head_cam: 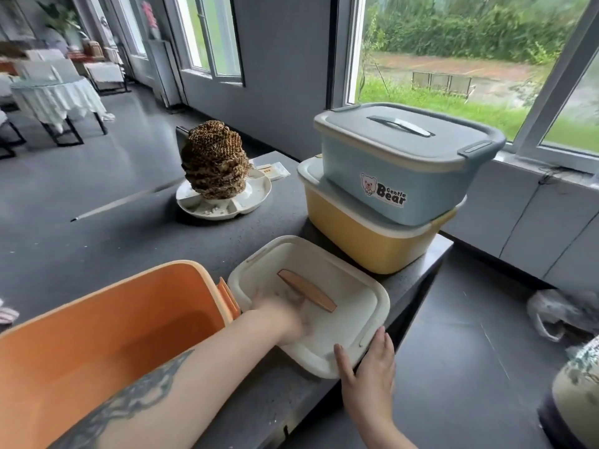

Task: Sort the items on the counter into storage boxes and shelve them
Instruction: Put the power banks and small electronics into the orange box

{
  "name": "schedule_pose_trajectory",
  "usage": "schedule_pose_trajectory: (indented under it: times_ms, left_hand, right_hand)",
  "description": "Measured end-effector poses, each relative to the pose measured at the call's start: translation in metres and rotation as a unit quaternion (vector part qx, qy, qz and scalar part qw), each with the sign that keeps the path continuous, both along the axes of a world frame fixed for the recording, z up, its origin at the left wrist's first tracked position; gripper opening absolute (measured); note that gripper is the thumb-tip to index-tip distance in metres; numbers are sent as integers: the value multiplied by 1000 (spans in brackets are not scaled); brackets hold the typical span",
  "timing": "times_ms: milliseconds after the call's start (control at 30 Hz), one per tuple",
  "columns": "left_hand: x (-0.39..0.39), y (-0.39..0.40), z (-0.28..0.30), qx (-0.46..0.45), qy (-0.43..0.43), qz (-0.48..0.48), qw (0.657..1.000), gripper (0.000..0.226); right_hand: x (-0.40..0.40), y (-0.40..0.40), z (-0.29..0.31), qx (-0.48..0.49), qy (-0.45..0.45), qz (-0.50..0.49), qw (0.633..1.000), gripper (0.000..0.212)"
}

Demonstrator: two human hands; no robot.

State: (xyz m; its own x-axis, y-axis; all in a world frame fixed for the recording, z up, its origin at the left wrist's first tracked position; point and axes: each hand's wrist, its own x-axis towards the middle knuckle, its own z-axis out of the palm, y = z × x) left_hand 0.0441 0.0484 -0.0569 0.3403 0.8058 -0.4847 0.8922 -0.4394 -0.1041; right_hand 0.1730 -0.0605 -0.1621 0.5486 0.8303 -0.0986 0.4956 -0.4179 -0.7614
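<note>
Lower left of the frame: an open orange storage box stands on the dark counter, its inside showing, with an orange latch on its right wall. A tattooed forearm crosses above it toward the centre. Centre left, farther back: a brown honeycomb-like nest sits on a white divided plate, with small paper packets just behind. Lower centre: a white lid with a tan wooden handle lies at the counter's right edge, just beside the orange box. The left hand rests on the lid's top near the handle; it is blurred, so how its fingers lie cannot be told. The right hand touches the lid's near corner, fingers straight and together, thumb on the rim. Centre right: a blue lidded box marked "Gentle Bear" is stacked on a yellow box. Upper right: a window shows greenery.
</note>
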Motion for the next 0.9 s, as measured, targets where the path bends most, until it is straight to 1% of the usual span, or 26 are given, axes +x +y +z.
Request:
schedule_pose_trajectory:
  times_ms: [33, 67, 100, 133, 167, 200, 267, 300, 333, 400, 467, 500, 567, 633, 700, 800, 900]
  left_hand:
    - [-5, -1, 9, 42, -61, 17, 997, 64]
    - [-14, -4, 19, 95, -135, 45, 985, 58]
    - [-27, -9, 29, 152, -209, 78, 963, 54]
    - [-40, -16, 39, 206, -273, 111, 933, 52]
    - [-60, -25, 46, 258, -321, 151, 899, 50]
    - [-83, -36, 51, 308, -351, 190, 863, 49]
    - [-138, -63, 55, 392, -355, 271, 804, 47]
    - [-162, -75, 56, 415, -342, 312, 783, 46]
    - [-189, -90, 55, 426, -324, 361, 763, 47]
    - [-238, -120, 52, 418, -287, 458, 731, 51]
    - [-272, -147, 45, 378, -258, 514, 725, 57]
    - [-285, -160, 40, 356, -258, 532, 723, 59]
    - [-299, -180, 29, 323, -276, 551, 718, 58]
    - [-302, -192, 20, 306, -300, 553, 715, 54]
    - [-304, -200, 15, 311, -306, 556, 707, 49]
    - [-314, -212, 14, 328, -299, 564, 696, 47]
    - [-331, -232, 15, 315, -307, 570, 693, 49]
  right_hand:
    - [-1, 2, 4, -8, -2, -3, 1000, 94]
    - [-4, 5, 10, -9, -1, -10, 1000, 93]
    - [-9, 9, 17, 3, -2, -20, 1000, 90]
    - [-13, 11, 24, 24, -6, -23, 999, 86]
    - [-22, 13, 34, 57, -16, -1, 998, 80]
    - [-33, 15, 44, 98, -27, 45, 994, 72]
    - [-64, 20, 65, 185, -20, 170, 968, 58]
    - [-77, 24, 74, 209, -5, 226, 951, 58]
    - [-94, 29, 84, 217, 7, 277, 936, 61]
    - [-123, 43, 99, 197, 4, 359, 912, 69]
    - [-142, 65, 106, 147, -30, 405, 902, 70]
    - [-149, 76, 110, 122, -50, 415, 900, 72]
    - [-159, 93, 117, 75, -76, 420, 901, 75]
    - [-164, 101, 120, 46, -103, 421, 900, 74]
    - [-173, 98, 120, 39, -127, 425, 895, 73]
    - [-187, 84, 119, 36, -136, 432, 891, 75]
    - [-203, 68, 117, 45, -143, 449, 881, 75]
